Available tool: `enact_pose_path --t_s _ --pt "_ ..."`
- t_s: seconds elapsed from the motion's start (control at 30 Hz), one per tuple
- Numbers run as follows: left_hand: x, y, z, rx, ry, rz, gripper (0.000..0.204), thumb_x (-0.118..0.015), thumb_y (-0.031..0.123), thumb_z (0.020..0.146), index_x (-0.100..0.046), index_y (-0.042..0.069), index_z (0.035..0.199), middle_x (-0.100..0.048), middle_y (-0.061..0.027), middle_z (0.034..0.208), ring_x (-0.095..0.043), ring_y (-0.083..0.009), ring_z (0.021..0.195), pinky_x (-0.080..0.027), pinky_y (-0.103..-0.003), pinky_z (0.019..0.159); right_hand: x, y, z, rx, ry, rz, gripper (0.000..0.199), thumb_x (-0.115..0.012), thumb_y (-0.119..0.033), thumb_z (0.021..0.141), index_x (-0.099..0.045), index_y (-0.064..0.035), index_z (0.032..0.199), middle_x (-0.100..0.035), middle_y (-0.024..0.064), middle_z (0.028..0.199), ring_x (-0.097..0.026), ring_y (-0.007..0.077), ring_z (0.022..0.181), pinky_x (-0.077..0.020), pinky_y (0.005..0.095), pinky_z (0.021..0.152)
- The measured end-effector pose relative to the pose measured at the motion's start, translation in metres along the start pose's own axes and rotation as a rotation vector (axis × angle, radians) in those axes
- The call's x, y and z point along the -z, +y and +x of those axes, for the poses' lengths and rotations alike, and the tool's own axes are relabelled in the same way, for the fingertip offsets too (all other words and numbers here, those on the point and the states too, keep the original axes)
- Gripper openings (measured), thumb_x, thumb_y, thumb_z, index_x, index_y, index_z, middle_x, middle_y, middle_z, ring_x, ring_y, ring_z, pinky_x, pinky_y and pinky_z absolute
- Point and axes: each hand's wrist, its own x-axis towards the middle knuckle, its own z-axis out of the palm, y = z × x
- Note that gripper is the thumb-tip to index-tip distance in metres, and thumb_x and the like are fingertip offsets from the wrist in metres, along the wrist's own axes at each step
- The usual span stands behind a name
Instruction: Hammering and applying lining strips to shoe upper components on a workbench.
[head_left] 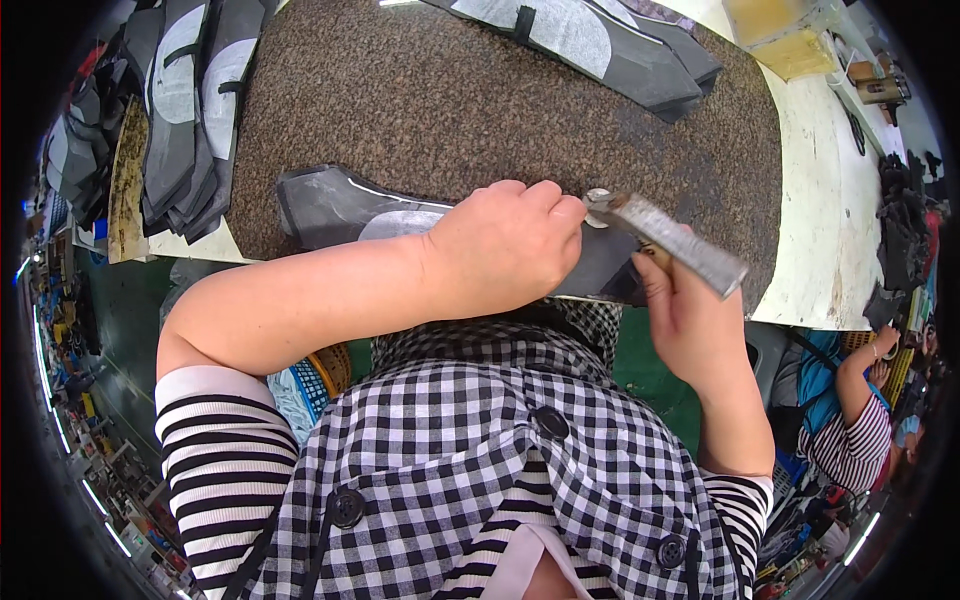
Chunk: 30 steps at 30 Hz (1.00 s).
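Note:
A dark grey, flat cut piece (335, 205) with a white patch lies along the near edge of the brown, rough-topped work surface (480, 110). My left hand (510, 245) rests on it, closed, with its fingers curled under; whatever they hold is hidden. In my right hand (700, 320) is a hammer (680, 240), gripped by its wooden handle. The metal head slants over the piece's right part, its far end close beside my left fingers. A small pale round spot (598, 207) shows at that end of the head.
Stacked grey pieces (180, 120) with white patches lie at the left, more (600, 50) at the far side. A yellowish translucent block (780, 35) stands at the far right. Another person (850, 420) in striped sleeves is at the right. A blue basket (308, 390) sits below the table.

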Motion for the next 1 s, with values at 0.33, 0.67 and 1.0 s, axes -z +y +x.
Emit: enact_pose_path --t_s 0.33,0.67,1.0 --pt "0.005 -0.019 -0.011 0.195 0.001 -0.25 0.011 -0.067 0.011 0.076 -0.071 0.008 0.086 -0.062 -0.0042 0.086 -0.063 -0.0231 0.081 -0.052 -0.037 0.068 0.001 -0.01 0.003 -0.05 -0.077 0.002 0.01 -0.061 -0.01 0.092 -0.059 -0.0059 0.1 -0.061 0.0129 0.086 -0.064 0.0368 0.076 -0.051 0.0433 0.063" --pt "0.017 -0.036 -0.023 0.414 -0.097 -0.629 0.012 -0.074 0.016 0.077 -0.071 0.008 0.086 -0.064 -0.0087 0.079 -0.064 -0.0253 0.078 -0.052 -0.037 0.068 -0.005 -0.022 0.008 -0.02 -0.068 0.048 0.01 -0.059 -0.01 0.093 -0.055 -0.0052 0.1 -0.061 0.0148 0.086 -0.063 0.038 0.076 -0.0511 0.0426 0.063" --pt "0.013 -0.038 -0.045 0.209 0.008 -0.38 0.012 -0.071 0.011 0.075 -0.072 0.01 0.086 -0.06 -0.0042 0.084 -0.061 -0.0234 0.082 -0.052 -0.037 0.069 -0.014 -0.021 0.012 0.126 0.01 0.058 0.013 -0.062 -0.01 0.091 -0.055 -0.0045 0.101 -0.061 0.0155 0.082 -0.064 0.0379 0.074 -0.0511 0.0425 0.062"
